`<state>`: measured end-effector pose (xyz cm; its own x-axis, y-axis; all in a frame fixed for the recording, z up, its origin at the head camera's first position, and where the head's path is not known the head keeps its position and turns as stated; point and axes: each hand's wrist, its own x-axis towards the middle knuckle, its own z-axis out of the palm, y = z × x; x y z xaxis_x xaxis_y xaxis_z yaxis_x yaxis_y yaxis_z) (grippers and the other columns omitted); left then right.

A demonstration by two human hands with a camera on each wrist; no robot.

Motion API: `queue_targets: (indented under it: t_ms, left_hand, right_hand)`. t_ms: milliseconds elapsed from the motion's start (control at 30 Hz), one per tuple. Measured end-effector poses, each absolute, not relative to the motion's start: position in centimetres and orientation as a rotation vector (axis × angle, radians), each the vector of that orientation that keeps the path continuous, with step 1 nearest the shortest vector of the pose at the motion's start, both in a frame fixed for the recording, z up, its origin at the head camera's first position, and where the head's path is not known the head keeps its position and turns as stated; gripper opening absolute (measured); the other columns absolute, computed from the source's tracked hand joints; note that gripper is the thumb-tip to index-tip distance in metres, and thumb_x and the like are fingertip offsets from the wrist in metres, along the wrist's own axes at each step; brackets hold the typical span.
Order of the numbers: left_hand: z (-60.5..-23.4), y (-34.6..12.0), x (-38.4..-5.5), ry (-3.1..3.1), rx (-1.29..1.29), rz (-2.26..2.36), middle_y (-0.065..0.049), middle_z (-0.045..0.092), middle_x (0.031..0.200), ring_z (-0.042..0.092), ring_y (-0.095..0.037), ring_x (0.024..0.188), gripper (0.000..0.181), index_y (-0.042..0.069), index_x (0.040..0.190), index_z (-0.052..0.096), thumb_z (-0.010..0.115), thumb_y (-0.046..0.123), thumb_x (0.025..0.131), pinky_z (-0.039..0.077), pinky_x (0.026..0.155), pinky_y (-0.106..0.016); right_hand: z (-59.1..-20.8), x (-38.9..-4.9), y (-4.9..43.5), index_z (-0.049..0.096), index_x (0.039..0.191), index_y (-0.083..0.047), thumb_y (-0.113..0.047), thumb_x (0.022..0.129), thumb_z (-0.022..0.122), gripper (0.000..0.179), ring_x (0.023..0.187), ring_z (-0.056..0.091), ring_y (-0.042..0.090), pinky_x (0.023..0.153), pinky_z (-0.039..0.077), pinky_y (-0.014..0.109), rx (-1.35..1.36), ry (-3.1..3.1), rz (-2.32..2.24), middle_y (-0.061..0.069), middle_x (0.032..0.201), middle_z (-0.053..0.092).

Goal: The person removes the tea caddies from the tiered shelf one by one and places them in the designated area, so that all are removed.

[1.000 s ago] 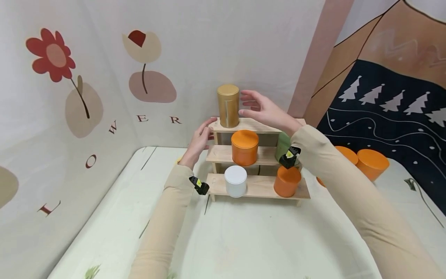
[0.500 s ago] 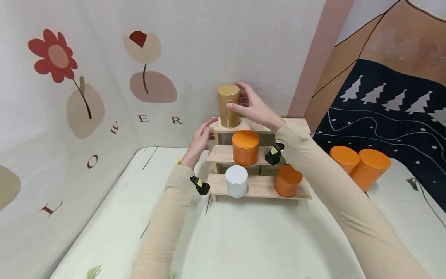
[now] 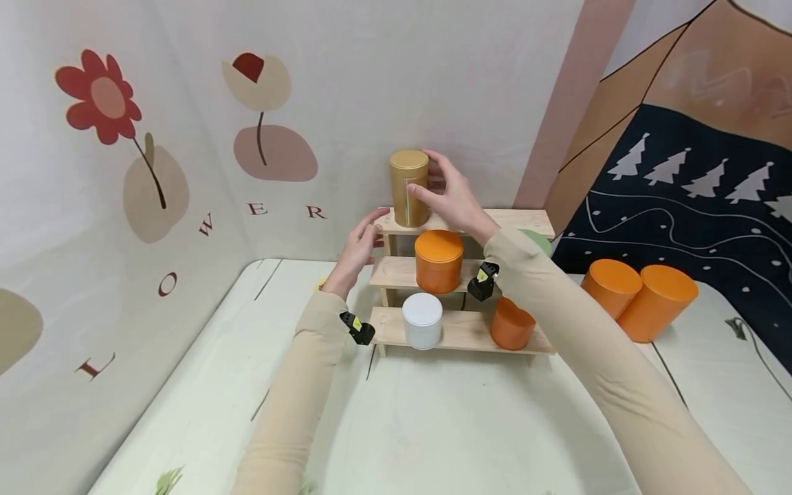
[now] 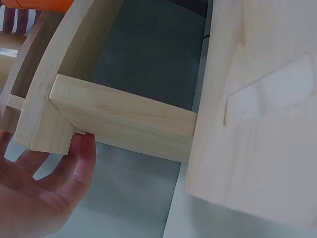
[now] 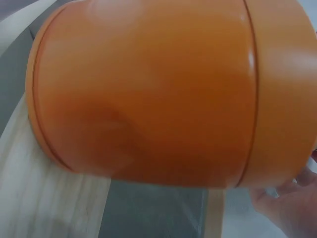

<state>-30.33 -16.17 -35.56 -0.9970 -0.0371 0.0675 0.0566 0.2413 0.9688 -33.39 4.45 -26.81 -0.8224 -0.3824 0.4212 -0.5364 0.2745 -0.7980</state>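
Observation:
A gold lidded canister [image 3: 399, 196] stands upright near the left end of the top step of a three-tier wooden shelf [image 3: 516, 219]. My right hand [image 3: 456, 200] grips it from the right, thumb across its front and fingers behind. At the shelf's left end, my left hand [image 3: 354, 253] touches the side with extended fingers; the left wrist view has its fingertips against a wooden leg [image 4: 47, 130]. Below the gold canister, an orange canister [image 3: 438, 265] sits on the middle step. That orange canister [image 5: 148, 94] fills most of the right wrist view.
The bottom step bears a white canister [image 3: 423, 323] and an orange canister [image 3: 511, 326]. A green canister [image 3: 537, 240] is mostly hidden behind my right sleeve. Two orange canisters [image 3: 662, 302] stand on the table at right. A printed cloth [image 3: 371, 89] hangs behind the shelf.
My right hand has moved left from beside the gold canister and taken hold of it. The left hand has stayed at the shelf's end. The gold canister has kept its place.

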Motion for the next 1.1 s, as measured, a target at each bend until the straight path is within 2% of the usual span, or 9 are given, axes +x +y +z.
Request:
queue_targets:
  t_ms: [367,867,1100]
  left_hand:
    - [-35.6,-16.1,-30.3,-2.394,-0.041,-1.886,-0.007,0.053,0.136,0.054,-0.028,0.113,0.045,0.038,0.141,0.048,0.037,0.031,0.098,0.044,0.087,-0.050]
    - [-35.9,-16.3,-30.4,-2.392,-0.059,-1.882,-0.010,0.053,0.135,0.054,-0.029,0.113,0.043,0.039,0.140,0.049,0.037,0.031,0.099,0.045,0.087,-0.051]
    - [-35.8,-16.2,-30.2,-2.390,-0.065,-1.890,-0.010,0.052,0.136,0.052,-0.031,0.115,0.044,0.038,0.141,0.048,0.037,0.031,0.099,0.042,0.090,-0.054]
  right_hand:
    - [-26.7,-33.3,6.1,0.036,0.148,-0.017,-0.025,0.089,0.070,0.069,0.109,0.053,0.026,0.095,0.042,0.037,0.839,-2.403,1.542,0.013,0.126,0.054]
    - [-25.4,-32.6,8.2,0.038,0.147,-0.014,-0.023,0.089,0.071,0.067,0.108,0.053,0.029,0.094,0.043,0.042,0.849,-2.409,1.480,0.015,0.124,0.053]
    - [-24.5,-31.9,9.5,0.038,0.147,-0.016,-0.024,0.089,0.071,0.068,0.109,0.053,0.028,0.094,0.044,0.040,0.856,-2.409,1.472,0.013,0.126,0.052]
